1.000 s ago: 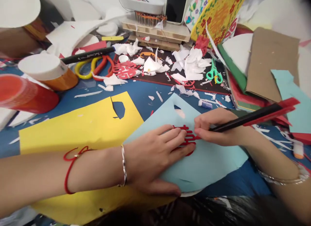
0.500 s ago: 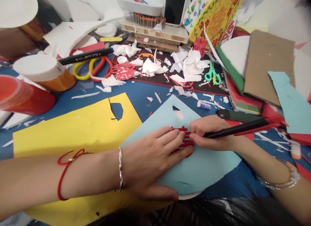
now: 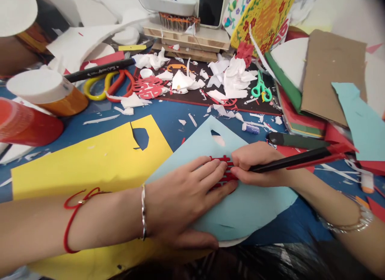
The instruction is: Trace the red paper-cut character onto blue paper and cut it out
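Observation:
A light blue paper sheet (image 3: pixel 255 210) with a small cut hole near its top corner lies in front of me. On it rests a red paper cutout (image 3: pixel 227 175) with slotted bars, partly covered by my fingers. My left hand (image 3: pixel 192 195) lies flat with its fingers over the cutout, pressing it to the blue sheet. My right hand (image 3: pixel 260 163) is closed around a slim black pen (image 3: pixel 296 159) at the cutout's right edge. The pen's tip is hidden by the fingers. Under my left forearm is a yellow paper sheet (image 3: pixel 75 167) with a cut hole.
Red-and-yellow scissors (image 3: pixel 120 85), paint jars (image 3: pixel 30 123) and a black marker (image 3: pixel 99 70) are at the left. Paper scraps (image 3: pixel 237 77) and small green scissors (image 3: pixel 261 89) lie behind the blue sheet. Cardboard (image 3: pixel 332 75) and stacked coloured paper (image 3: pixel 300 119) are at the right.
The view has shifted slightly, so most things appear a little farther left. My left hand still presses on the cutout, and my right hand keeps the pen at its right edge.

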Demonstrator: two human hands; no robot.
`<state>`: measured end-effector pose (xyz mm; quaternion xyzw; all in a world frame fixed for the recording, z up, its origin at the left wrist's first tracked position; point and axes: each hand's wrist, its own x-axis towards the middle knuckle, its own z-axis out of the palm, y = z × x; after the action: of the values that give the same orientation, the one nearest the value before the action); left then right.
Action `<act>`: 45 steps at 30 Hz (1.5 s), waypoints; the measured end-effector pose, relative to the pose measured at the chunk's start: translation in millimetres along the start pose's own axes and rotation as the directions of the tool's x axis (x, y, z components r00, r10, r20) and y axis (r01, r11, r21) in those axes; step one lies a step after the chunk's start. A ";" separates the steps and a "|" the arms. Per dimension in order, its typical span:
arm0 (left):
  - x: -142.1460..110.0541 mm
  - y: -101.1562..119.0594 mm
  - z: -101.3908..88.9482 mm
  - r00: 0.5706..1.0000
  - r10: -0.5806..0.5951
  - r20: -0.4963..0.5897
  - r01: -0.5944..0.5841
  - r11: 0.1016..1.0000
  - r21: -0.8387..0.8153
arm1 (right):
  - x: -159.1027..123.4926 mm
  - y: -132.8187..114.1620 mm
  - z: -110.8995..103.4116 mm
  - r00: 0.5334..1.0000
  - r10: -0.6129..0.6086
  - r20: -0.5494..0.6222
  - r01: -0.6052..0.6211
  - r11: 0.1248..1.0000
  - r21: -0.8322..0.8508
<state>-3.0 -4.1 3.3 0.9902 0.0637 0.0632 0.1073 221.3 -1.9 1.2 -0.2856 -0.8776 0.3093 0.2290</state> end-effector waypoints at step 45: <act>2.6 1.0 2.0 0.999 -0.025 -0.028 0.024 0.999 -0.021 | -3.0 2.1 -9.5 0.994 0.016 0.107 -0.018 1.000 0.021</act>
<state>-0.1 -5.1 1.8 0.9872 0.0766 0.0764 0.1172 229.7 1.5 5.8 -0.2737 -0.8827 0.3357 0.1823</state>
